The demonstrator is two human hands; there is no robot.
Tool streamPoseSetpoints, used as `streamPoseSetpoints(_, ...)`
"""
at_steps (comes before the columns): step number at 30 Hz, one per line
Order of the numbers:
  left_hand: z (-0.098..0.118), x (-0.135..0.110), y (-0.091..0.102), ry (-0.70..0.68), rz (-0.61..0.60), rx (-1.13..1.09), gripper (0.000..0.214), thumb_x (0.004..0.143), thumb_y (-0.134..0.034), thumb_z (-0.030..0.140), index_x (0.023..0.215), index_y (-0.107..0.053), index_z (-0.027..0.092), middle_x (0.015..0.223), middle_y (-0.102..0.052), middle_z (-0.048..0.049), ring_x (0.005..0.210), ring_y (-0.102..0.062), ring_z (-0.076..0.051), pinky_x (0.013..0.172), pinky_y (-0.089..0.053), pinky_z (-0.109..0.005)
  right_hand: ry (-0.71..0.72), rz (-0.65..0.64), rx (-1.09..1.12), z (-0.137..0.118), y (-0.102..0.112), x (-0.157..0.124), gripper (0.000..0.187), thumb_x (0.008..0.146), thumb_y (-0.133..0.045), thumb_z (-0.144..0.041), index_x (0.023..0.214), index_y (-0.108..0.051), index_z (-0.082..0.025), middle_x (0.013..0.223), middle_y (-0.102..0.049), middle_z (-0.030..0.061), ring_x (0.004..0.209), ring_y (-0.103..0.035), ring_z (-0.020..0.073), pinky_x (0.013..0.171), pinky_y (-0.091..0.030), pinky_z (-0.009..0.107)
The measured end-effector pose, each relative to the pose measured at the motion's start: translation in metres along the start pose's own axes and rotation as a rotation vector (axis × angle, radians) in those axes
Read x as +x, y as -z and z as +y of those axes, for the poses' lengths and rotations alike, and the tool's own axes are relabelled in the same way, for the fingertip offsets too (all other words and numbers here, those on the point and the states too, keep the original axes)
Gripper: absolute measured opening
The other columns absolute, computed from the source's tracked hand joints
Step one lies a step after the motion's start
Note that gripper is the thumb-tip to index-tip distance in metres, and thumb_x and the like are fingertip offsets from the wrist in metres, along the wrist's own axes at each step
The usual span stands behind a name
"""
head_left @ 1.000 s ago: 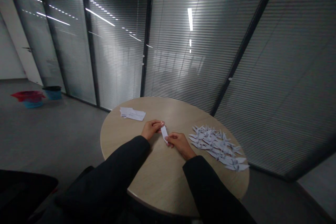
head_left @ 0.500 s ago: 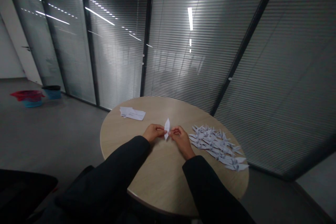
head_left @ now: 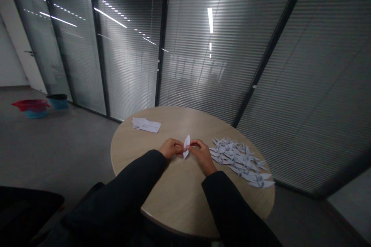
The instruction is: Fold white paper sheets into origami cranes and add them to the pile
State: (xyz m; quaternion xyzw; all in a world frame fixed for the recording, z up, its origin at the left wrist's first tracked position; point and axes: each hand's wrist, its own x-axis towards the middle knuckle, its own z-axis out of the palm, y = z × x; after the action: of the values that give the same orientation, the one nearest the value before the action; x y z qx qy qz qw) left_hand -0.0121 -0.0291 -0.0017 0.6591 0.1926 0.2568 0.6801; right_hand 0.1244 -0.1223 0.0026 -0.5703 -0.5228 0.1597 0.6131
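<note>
A small folded white paper piece [head_left: 186, 146], narrow and pointed at both ends, stands upright just above the round wooden table [head_left: 176, 197]. My left hand [head_left: 172, 148] pinches its left side. From the other side my right hand [head_left: 202, 154] pinches it too, fingertips meeting at the paper's middle. Both arms wear dark sleeves. To the right of my right hand lies a spread of several finished white paper cranes [head_left: 240, 160].
A small stack of flat white paper sheets [head_left: 146, 125] lies at the table's far left. Glass walls with closed blinds [head_left: 261, 54] rise behind the table. Red and blue basins [head_left: 34, 108] sit on the grey floor at far left.
The folded paper went from lying tilted between my hands to standing upright. My hands closed in toward each other and now pinch it at its middle.
</note>
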Motion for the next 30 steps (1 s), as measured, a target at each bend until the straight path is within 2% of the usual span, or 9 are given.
streamPoseSetpoints(5, 0.0038, -0.0005, 0.0004, 0.035, 0.007, -0.004, 0.041, 0.047, -0.082, 0.035, 0.072, -0.068, 0.006, 0.063, -0.065, -0.0059, 0.057, -0.059, -0.013, 0.065, -0.05, -0.029, 0.011, 0.012, 0.017, 0.0007, 0.0002, 0.0001, 0.021, 0.064, -0.07, -0.035, 0.076, -0.064, -0.018, 0.082, -0.063, 0.003, 0.081, -0.061, 0.0191, 0.078, -0.047, 0.033)
streamPoseSetpoints(13, 0.01, -0.0026, 0.0013, 0.065, 0.006, -0.062, 0.049, 0.041, -0.084, 0.041, 0.071, -0.068, 0.005, 0.063, -0.066, -0.0071, 0.057, -0.061, -0.014, 0.066, -0.051, -0.03, 0.081, -0.015, 0.043, -0.0042, -0.0005, -0.0009, 0.022, 0.065, -0.069, -0.04, 0.072, -0.063, -0.02, 0.085, -0.058, 0.003, 0.081, -0.059, 0.0179, 0.067, -0.05, 0.028)
streamPoseSetpoints(20, 0.0076, -0.0035, -0.0009, 0.053, -0.012, -0.054, 0.048, 0.043, -0.084, 0.039, 0.073, -0.069, 0.004, 0.064, -0.067, -0.0086, 0.057, -0.061, -0.014, 0.067, -0.051, -0.031, -0.007, -0.04, 0.096, -0.0029, 0.0003, -0.0018, 0.032, 0.062, -0.072, -0.036, 0.088, -0.064, -0.02, 0.091, -0.062, 0.0041, 0.085, -0.061, 0.0195, 0.072, -0.052, 0.031)
streamPoseSetpoints(26, 0.0083, -0.0034, -0.0016, 0.061, 0.0, -0.094, 0.049, 0.043, -0.084, 0.04, 0.071, -0.068, 0.005, 0.063, -0.067, -0.0083, 0.058, -0.062, -0.015, 0.066, -0.051, -0.031, 0.054, -0.043, 0.127, -0.0006, 0.0016, -0.0001, 0.021, 0.062, -0.073, -0.037, 0.071, -0.068, -0.019, 0.093, -0.059, 0.0045, 0.087, -0.06, 0.0186, 0.075, -0.051, 0.031)
streamPoseSetpoints(30, 0.0086, -0.0022, -0.0009, 0.07, 0.008, -0.119, 0.047, 0.041, -0.085, 0.039, 0.068, -0.067, 0.005, 0.062, -0.066, -0.0079, 0.057, -0.062, -0.015, 0.066, -0.051, -0.031, 0.083, -0.062, 0.122, -0.0011, 0.002, 0.0009, 0.017, 0.062, -0.074, -0.034, 0.068, -0.069, -0.019, 0.096, -0.057, 0.0046, 0.085, -0.06, 0.0172, 0.077, -0.05, 0.032)
